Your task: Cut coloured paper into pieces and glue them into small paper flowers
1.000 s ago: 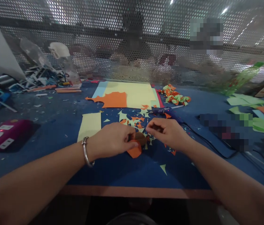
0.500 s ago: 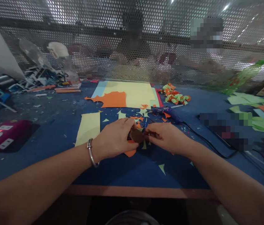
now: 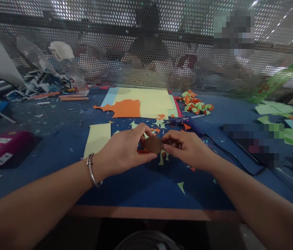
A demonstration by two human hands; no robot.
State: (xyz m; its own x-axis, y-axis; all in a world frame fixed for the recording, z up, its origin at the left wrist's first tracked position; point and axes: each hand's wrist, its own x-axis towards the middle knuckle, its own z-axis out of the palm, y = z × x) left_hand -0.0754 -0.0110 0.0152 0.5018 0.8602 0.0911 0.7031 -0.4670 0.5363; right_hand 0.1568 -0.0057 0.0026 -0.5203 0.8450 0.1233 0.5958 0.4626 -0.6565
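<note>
My left hand [image 3: 124, 151], with a metal bangle at the wrist, and my right hand [image 3: 185, 147] meet over the blue table top [image 3: 141, 187]. Both pinch a small round brown piece [image 3: 153, 144] between fingertips, held a little above the surface. Under it lie orange and pale yellow paper scraps [image 3: 159, 130]. A pale yellow strip [image 3: 97, 138] lies just left of my left hand. An orange cut sheet [image 3: 125, 108] rests on a large pale yellow sheet [image 3: 151, 102] further back.
A blue glue gun [image 3: 185, 122] with a black cord lies behind my right hand. A pile of orange and green folded bits [image 3: 195, 104] sits at the back. A magenta box [image 3: 2, 147] stands at left. Green paper [image 3: 292, 135] lies at right. A perforated metal screen [image 3: 146, 45] closes the back.
Both hands have lifted the brown piece off the table and brought it slightly further away; the orange scrap that lay under my left hand is now mostly hidden.
</note>
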